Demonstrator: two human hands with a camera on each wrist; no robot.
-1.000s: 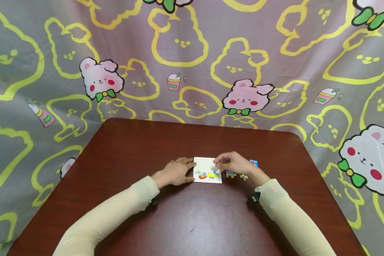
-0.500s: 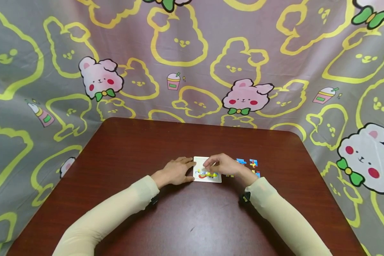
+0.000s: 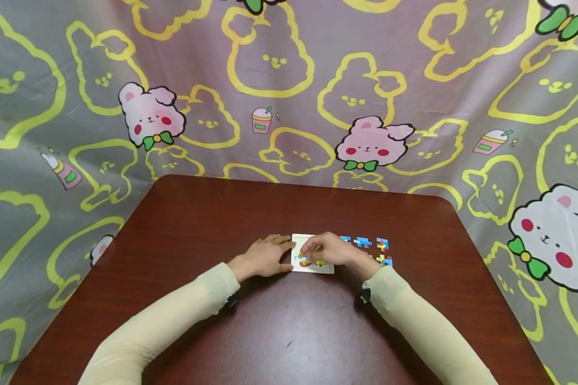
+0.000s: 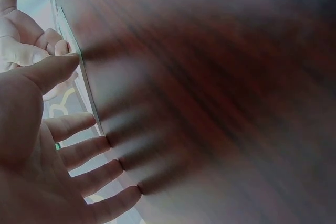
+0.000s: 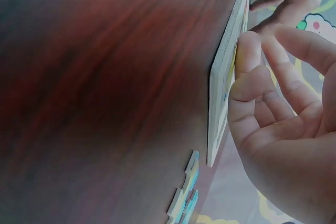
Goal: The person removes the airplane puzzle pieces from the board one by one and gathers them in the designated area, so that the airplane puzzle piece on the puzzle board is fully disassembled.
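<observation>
tray [image 3: 302,238] looks light, stiff; best held by its edge, where left hand [image 3: 266,256] rests, fingers straight. right hand [image 3: 331,249] curls over it; whether grasping anything, i cannot tell.

The right fingers [image 3: 310,246] (head view) partly hide the white tray [image 3: 301,238].

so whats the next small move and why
Probably press lightly with the right hand on the puzzle pieces in the white tray: it is low over the tray, and the left hand at the edge may steady it. Whether the right hand holds a piece is hidden.
</observation>
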